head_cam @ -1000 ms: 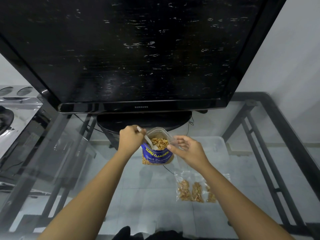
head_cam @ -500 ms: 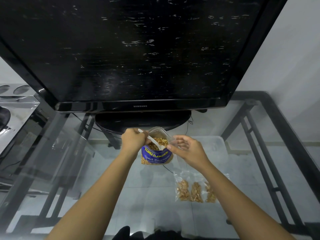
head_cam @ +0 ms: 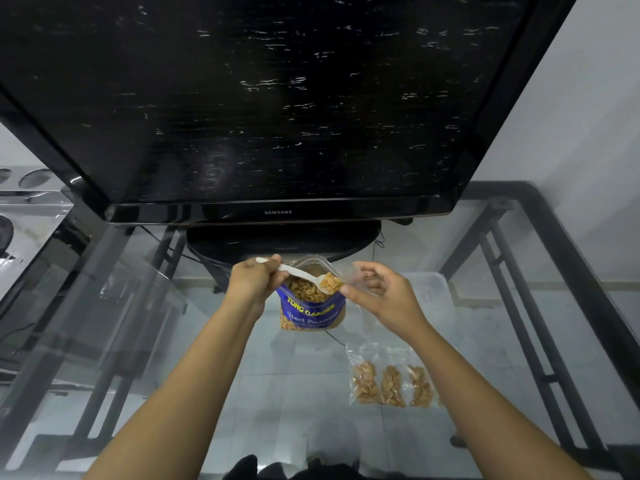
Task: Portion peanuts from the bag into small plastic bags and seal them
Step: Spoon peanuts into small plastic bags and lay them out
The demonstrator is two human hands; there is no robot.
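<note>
Spoon loaded over peanut bag.
Left hand grips spoon; right hand pinches small plastic bag at 3 o'clock; television crowds glass table at 12.

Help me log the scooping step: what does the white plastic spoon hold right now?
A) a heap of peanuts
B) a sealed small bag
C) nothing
A: the white plastic spoon in the left hand carries a heap of peanuts at the rim of the open blue peanut bag, beside the small clear plastic bag pinched by the right hand.
</note>
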